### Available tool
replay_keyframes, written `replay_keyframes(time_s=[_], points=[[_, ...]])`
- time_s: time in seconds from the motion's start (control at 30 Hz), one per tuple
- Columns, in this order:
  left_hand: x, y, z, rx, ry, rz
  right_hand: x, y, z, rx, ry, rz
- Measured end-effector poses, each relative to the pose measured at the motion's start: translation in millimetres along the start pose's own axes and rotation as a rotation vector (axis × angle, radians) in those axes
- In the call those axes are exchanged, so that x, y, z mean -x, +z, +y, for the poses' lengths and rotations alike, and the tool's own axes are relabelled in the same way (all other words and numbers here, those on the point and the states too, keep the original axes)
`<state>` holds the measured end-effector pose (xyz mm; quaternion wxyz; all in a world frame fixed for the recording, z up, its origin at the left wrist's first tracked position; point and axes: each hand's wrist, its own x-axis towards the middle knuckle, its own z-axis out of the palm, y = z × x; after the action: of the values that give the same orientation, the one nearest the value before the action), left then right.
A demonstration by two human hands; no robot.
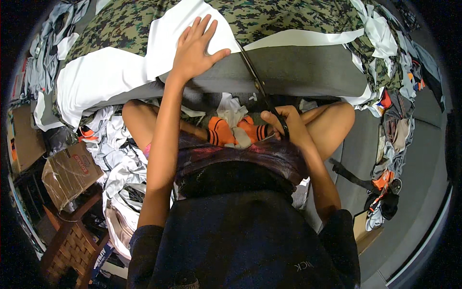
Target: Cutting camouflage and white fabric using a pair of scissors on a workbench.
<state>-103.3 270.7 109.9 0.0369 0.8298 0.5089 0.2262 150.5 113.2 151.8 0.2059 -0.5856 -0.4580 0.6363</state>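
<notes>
My left hand (196, 50) lies flat with its fingers spread on a piece of white fabric (161, 36). Under that piece spreads a green camouflage cloth (284, 14), draped over a grey cushioned surface (308, 67) in front of me. In my right hand (288, 124), the fingers are wrapped around the handles of long, dark scissors (257, 79). Their blades point up and away from me, and the tips reach the right edge of the white fabric near my left hand. From this view I cannot tell whether the blades are touching it.
I sit cross-legged, wearing orange socks (221, 131). White and grey fabric scraps (120, 159) pile up on the left, beside a cardboard box (72, 173) and a woven wooden chair (74, 245). More scraps (399, 111) and a dark strap (353, 176) lie on the grey sofa (428, 159) at right.
</notes>
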Motion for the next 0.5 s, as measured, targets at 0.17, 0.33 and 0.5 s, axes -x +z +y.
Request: replay_keyframes(time_s=[0.17, 0.33, 0.5], points=[[0, 0, -1, -0.006, 0.005, -0.002, 1, 5, 2, -0.04, 0.013, 0.014], [0, 1, -2, -0.001, 0.006, 0.0, 4, 5, 5, -0.047, 0.028, 0.029], [-2, -1, -1, 0.02, -0.016, -0.009, 7, 5, 11, -0.006, -0.022, -0.021]])
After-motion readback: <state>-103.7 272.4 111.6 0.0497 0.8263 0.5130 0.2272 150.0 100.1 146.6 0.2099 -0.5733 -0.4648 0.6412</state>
